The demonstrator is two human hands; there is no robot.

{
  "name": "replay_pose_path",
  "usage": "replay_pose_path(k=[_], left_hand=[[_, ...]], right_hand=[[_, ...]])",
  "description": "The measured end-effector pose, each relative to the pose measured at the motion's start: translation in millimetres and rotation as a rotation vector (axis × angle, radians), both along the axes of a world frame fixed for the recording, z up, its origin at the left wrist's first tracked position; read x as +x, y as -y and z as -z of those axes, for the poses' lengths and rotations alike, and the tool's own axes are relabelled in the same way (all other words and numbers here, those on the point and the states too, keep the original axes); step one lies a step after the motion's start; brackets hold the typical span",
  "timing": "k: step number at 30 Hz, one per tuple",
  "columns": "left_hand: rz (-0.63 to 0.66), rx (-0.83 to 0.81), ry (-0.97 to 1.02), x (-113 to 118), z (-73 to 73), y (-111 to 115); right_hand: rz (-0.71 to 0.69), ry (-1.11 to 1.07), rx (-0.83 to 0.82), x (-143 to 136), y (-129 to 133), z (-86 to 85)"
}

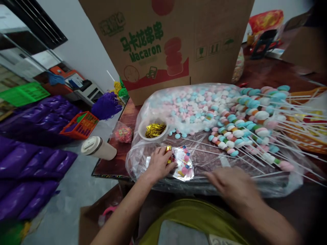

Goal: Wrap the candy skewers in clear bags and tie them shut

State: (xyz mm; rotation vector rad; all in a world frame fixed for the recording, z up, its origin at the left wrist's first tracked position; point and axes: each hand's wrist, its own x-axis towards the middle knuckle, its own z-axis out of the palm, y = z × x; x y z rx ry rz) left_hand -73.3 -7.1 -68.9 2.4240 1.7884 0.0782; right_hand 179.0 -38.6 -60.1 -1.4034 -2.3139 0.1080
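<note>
On the printed packets [184, 164], the left fingers [170, 166].

Bare hands [159, 165]: two. Round white bowl [153, 140]: one. Beige lidded tumbler [102, 149]: one. Large brown cardboard box printed "Macaron" [176, 37]: one. Pastel candy skewers on white sticks [238, 133]: many; they overlap beyond exact count.

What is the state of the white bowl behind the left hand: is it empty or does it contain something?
Not empty: the white bowl contains a heap of shiny gold strips, visible inside its rim.
</note>
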Motion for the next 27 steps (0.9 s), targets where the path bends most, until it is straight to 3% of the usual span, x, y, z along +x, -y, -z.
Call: replay_pose_path(k=[3, 6, 10, 14, 17, 19, 22, 27], left_hand=[[-0.024, 0.039, 0.032, -5, 9.0, 7], [-0.045, 0.047, 0.061, -11, 13.6, 11], [-0.016, 0.039, 0.168, -9, -1.6, 4], [0.261, 0.055, 0.350, 20, -36.0, -14], [0.343, -0.108, 0.438, 44, -50.2, -24], [0.342, -0.274, 0.548, 52, -49.0, -24], [0.284, -0.437, 0.687, 55, -38.7, -17], [0.022, -0.394, 0.896, 54, -28.1, -8]], right_hand=[[-0.090, 0.136, -0.123, -61, -30, 8.8], [-0.070, 0.128, -0.227, -87, -48, 24.2], [-0.042, 0.081, -0.266, -66, -62, 26.9], [-0.159, -0.066, -0.165, -36, -59, -10.3], [-0.212, -0.284, -0.071, -24, -43, -35.6], [-0.190, -0.376, -0.128, -19, -33, -38.5], [-0.166, -0.448, -0.266, -14, -25, -25.6], [-0.145, -0.429, -0.290, -11, -25, -4.7]])
